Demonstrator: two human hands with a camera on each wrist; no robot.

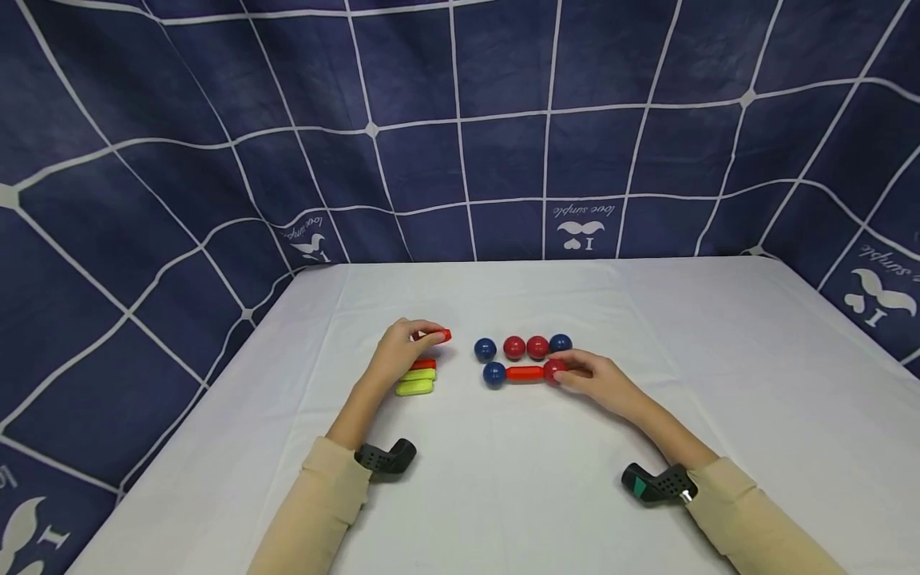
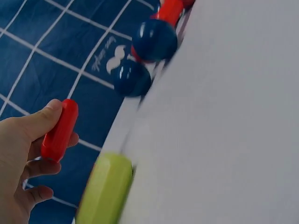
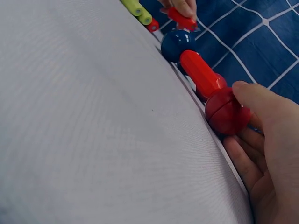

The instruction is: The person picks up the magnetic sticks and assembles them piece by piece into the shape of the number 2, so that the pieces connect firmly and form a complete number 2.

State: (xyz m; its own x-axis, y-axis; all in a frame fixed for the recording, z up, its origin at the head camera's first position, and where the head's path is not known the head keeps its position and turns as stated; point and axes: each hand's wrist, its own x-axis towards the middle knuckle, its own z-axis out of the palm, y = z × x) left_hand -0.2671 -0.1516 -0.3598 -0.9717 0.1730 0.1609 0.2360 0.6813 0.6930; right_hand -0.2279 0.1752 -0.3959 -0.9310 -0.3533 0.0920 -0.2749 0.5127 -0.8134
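My left hand (image 1: 398, 351) pinches a short red rod (image 2: 60, 130) between thumb and fingers, held up over the table's left-middle part. Below it lie another red rod (image 1: 426, 364) and two yellow-green rods (image 1: 414, 387), side by side. With thumb and fingers, my right hand (image 1: 600, 385) grips a red ball (image 3: 228, 111). That ball sits at the right end of a second red rod (image 1: 525, 374), whose left end meets a blue ball (image 1: 494, 374). Together they form a straight bar lying left to right.
Behind the bar is a row of loose balls: a blue ball (image 1: 485, 349), two red balls (image 1: 513, 347) and another blue ball (image 1: 561, 343) beside the right fingers. A white cloth covers the table (image 1: 503, 479). A dark blue checked curtain (image 1: 503, 160) hangs around its back and sides.
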